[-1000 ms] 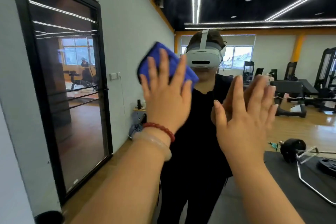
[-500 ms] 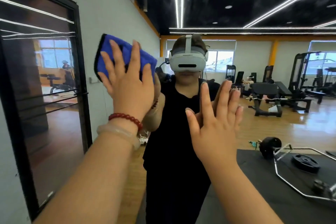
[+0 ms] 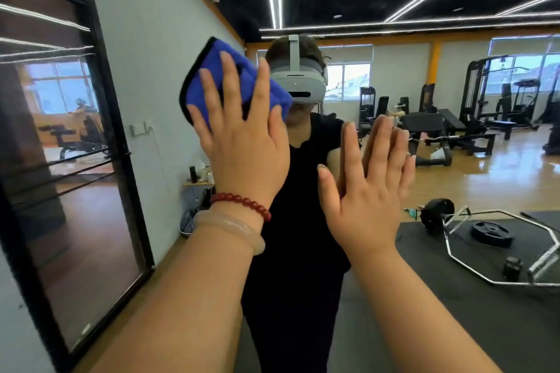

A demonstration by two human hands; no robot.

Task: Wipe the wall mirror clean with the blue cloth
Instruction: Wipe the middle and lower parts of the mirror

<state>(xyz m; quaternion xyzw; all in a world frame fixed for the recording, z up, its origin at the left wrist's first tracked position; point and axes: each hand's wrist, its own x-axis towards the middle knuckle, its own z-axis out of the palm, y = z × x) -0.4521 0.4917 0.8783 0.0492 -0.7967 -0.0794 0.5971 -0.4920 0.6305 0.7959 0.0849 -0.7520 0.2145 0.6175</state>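
The wall mirror (image 3: 454, 179) fills most of the view and reflects me in a black top and a white headset. My left hand (image 3: 242, 142), with a red bead bracelet and a pale bangle on the wrist, presses the folded blue cloth (image 3: 209, 85) flat against the glass with spread, straight fingers. The cloth covers the left edge of the reflected headset. My right hand (image 3: 366, 191) lies flat on the mirror lower right of the cloth, fingers straight and meeting their reflection. It holds nothing.
A tall black-framed glass panel (image 3: 121, 136) stands on the grey wall at left. Reflected in the mirror are gym machines (image 3: 485, 109) on a wood floor, and a hex bar with weight plates (image 3: 491, 233) on a black mat. A small stand with bottles (image 3: 198, 174) sits by the wall.
My left hand slid the cloth leftwards across the glass, then back right onto the reflected headset. My right hand stayed flat on the mirror.
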